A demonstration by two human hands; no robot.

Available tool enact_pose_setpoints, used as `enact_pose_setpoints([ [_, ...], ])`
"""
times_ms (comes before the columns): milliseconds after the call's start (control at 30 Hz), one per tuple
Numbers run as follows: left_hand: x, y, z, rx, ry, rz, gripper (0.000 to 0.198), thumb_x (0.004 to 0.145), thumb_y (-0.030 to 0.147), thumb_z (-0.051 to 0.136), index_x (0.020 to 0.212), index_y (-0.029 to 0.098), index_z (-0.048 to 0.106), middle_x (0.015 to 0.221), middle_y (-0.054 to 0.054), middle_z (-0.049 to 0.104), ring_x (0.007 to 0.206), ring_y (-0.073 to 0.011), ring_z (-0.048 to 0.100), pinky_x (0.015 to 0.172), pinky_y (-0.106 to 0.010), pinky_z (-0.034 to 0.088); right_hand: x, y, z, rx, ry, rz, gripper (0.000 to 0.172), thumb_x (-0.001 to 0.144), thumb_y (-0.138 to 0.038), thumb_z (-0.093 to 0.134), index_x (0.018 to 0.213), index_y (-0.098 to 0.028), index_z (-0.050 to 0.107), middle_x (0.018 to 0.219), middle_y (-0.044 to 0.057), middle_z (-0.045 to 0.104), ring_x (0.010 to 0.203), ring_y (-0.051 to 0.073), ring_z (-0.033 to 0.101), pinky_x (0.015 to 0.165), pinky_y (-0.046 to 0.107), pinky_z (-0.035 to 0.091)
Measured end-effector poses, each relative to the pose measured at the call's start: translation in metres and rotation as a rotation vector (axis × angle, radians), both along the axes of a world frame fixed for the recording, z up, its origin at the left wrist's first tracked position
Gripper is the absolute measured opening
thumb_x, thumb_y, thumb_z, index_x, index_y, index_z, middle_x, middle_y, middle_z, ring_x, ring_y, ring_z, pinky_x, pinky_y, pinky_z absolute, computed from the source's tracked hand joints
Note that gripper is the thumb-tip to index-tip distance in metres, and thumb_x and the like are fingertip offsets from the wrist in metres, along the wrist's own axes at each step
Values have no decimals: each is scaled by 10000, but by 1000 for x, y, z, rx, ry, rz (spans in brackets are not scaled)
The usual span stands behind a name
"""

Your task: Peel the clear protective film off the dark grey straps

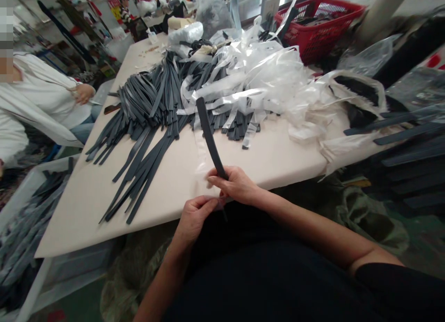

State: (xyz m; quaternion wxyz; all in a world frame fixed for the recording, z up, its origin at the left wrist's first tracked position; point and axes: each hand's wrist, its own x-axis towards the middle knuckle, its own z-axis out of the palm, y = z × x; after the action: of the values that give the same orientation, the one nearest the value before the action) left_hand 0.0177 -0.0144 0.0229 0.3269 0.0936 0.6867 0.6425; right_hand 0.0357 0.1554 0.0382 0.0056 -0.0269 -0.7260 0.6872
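Note:
A dark grey strap [211, 138] rises at a slant from my right hand [241, 185], whose fingers are closed around its lower part. Just below and to the left, my left hand [196, 215] pinches a thin bit of clear plastic [219, 202] close to the strap's lower end. Both hands are at the table's near edge, almost touching each other. Behind the held strap, a blurred translucent strip [201, 162] lies on the table. A large heap of similar grey straps [146, 104] spreads across the table, with loose clear plastic sleeves [257, 76] piled to its right.
The pale table [79, 210] has a corner at the lower left. A bin of straps [21, 247] stands beside it, near a seated person in a white top [45, 90]. A red basket [320, 25] stands at the back right. More straps [413, 164] lie at the right.

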Motion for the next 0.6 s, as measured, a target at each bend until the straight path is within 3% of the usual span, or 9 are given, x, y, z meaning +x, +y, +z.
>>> enact_pose_setpoints([
  [100, -6, 5, -5, 209, -114, 214, 287, 630, 396, 859, 658, 146, 720, 660, -31, 706, 651, -134, 638, 671, -227, 513, 8, 7, 3, -139, 113, -78, 333, 955, -373, 470, 1202, -158, 532, 877, 12, 669, 429, 52, 515, 433, 193, 430],
  [167, -13, 8, -4, 362, -201, 345, 337, 549, 378, 911, 648, 143, 690, 640, -9, 684, 606, -111, 625, 615, -207, 516, 18, 12, 6, -176, 180, -122, 385, 993, -432, 397, 1238, -151, 490, 858, 14, 660, 421, 51, 492, 416, 186, 386],
  [233, -21, 12, 1, 480, -292, 474, 347, 530, 336, 928, 673, 146, 674, 661, 7, 686, 602, -109, 637, 601, -211, 533, 29, 17, 7, -162, 188, -81, 400, 1012, -466, 335, 1155, -145, 526, 802, 13, 651, 428, 61, 489, 419, 188, 369],
  [333, -33, 20, 12, 566, -420, 633, 229, 683, 282, 853, 696, 158, 661, 717, 6, 715, 660, -126, 683, 636, -228, 556, 46, 19, 8, 69, 116, 116, 377, 1018, -408, 341, 896, -151, 589, 701, 0, 633, 448, 71, 502, 469, 189, 389],
  [433, -38, 29, 19, 591, -470, 677, 175, 848, 279, 711, 722, 164, 671, 769, -12, 736, 717, -133, 704, 672, -232, 553, 55, 14, 7, 303, 15, 287, 336, 1000, -287, 379, 772, -155, 588, 644, -10, 628, 454, 71, 503, 519, 188, 390],
  [600, -34, 37, 15, 593, -473, 583, 155, 833, 299, 728, 756, 168, 697, 787, -24, 744, 745, -151, 711, 711, -251, 560, 47, 4, 7, 377, -79, 304, 284, 968, -185, 397, 771, -151, 598, 633, -15, 638, 456, 74, 502, 544, 188, 378],
])
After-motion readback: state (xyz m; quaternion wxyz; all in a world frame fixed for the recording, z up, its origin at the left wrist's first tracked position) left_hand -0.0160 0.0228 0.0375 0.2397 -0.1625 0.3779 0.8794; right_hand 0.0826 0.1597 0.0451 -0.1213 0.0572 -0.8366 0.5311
